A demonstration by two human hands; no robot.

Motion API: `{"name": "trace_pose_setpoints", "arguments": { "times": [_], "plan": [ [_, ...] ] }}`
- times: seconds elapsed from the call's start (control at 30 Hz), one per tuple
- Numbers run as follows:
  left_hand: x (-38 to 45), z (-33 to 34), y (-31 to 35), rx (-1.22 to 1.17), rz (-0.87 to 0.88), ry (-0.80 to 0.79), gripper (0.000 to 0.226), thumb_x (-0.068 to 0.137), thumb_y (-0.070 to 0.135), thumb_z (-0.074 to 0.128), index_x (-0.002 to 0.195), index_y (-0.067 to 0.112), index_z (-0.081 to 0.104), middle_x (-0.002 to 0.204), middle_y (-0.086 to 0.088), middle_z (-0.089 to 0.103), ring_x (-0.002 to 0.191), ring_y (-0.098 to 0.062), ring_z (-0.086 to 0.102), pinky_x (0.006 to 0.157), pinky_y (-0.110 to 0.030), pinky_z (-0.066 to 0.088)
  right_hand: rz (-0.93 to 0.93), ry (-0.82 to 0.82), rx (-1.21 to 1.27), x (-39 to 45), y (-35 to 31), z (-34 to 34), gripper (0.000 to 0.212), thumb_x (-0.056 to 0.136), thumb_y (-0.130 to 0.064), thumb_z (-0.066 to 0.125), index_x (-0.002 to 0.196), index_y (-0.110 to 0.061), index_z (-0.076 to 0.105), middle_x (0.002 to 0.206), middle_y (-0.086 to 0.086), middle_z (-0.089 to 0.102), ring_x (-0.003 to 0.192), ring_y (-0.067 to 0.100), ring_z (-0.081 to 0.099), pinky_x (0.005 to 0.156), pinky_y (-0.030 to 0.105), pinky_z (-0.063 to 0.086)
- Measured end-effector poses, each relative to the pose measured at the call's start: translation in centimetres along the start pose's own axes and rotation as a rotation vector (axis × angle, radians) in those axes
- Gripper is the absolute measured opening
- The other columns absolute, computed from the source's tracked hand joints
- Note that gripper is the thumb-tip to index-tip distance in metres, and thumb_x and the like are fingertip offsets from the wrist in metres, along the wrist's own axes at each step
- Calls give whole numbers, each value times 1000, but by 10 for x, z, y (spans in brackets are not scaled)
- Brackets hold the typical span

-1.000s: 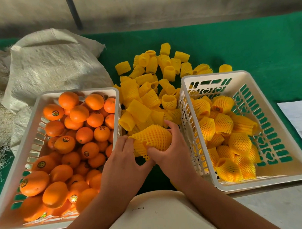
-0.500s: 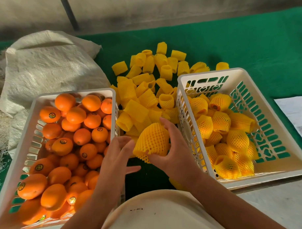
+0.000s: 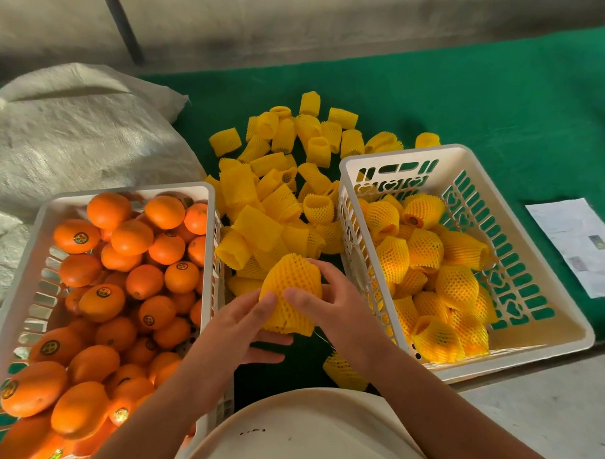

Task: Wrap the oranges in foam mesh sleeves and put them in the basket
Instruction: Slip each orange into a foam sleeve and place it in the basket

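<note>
Left hand [image 3: 246,325] returns to the sleeved orange [image 3: 289,290] between the 2 baskets, right hand [image 3: 339,308] pinches it too; loose sleeve end may slip off when dropped into right basket [image 3: 543,354].

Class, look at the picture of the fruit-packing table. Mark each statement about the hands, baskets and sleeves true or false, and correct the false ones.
1. Both hands hold one sleeved orange between the two baskets. True: the left hand and the right hand grip it together.
2. The basket of bare oranges sits on the person's right. False: it is on the left.
3. The right basket holds wrapped oranges. True.
4. The empty foam sleeves are stacked inside the left basket. False: they lie loose on the green cloth between and beyond the baskets.
5. A sheet of paper lies right of the right basket. True.
</note>
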State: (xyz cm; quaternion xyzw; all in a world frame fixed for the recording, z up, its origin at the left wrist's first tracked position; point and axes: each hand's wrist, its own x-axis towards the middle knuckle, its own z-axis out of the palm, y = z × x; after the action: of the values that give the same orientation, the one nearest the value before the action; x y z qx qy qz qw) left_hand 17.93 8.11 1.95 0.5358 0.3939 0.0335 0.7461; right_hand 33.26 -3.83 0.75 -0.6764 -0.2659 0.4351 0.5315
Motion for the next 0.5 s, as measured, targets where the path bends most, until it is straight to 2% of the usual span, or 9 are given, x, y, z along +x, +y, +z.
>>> {"name": "trace_pose_setpoints", "arguments": {
  "times": [0.07,0.13,0.2,0.23,0.33,0.4,0.43,0.5],
  "plan": [
    [0,-11,-4,268,83,38,43,85,66,59,124,47,62,115,13,75,103,-8,74,83,-39,65,-4,72,12,-1,-1,-9,72,77,-69,73,141,-50,45,129,-15,61,111,10,67,84,29,62],
    [1,-29,-16,707,258,178,48,85,73,52,127,50,62,121,22,71,105,1,70,85,-32,62,5,181,62,0,-5,-26,66,72,-74,73,131,-64,46,125,-23,61,108,3,67,79,24,61],
    [4,-48,-33,1111,416,332,54,91,73,47,133,42,61,131,16,66,119,-8,65,95,-36,57,18,317,116,3,-6,-52,61,69,-77,73,124,-72,47,121,-26,63,106,2,69,78,25,62],
    [6,-56,-43,1220,449,363,54,95,71,46,135,38,61,139,9,63,130,-17,59,100,-43,52,21,395,116,6,-5,-67,65,70,-77,73,129,-69,47,125,-23,63,107,6,69,78,27,62],
    [9,-71,-71,1325,381,338,52,97,60,52,142,34,57,164,1,35,157,-23,20,116,-59,36,85,584,-50,13,11,-117,88,72,-76,72,149,-51,37,141,-7,55,118,19,62,71,28,61],
    [11,-72,-88,1298,392,321,49,98,52,55,144,35,55,172,3,15,160,-18,-3,118,-58,26,175,640,-228,19,33,-148,95,78,-68,75,156,-41,29,151,2,48,130,30,55,86,40,58],
    [12,-71,-93,1251,412,326,45,99,47,57,143,36,56,173,6,11,160,-15,-8,118,-57,22,225,643,-309,22,45,-161,97,81,-64,77,159,-35,26,155,6,46,135,34,51,95,46,54],
    [15,-68,-95,1156,427,358,41,97,35,66,138,36,61,171,11,12,159,-10,-9,117,-56,21,316,626,-399,26,69,-176,103,82,-57,81,162,-26,23,158,12,42,139,38,47,104,51,49]
  ]
}}
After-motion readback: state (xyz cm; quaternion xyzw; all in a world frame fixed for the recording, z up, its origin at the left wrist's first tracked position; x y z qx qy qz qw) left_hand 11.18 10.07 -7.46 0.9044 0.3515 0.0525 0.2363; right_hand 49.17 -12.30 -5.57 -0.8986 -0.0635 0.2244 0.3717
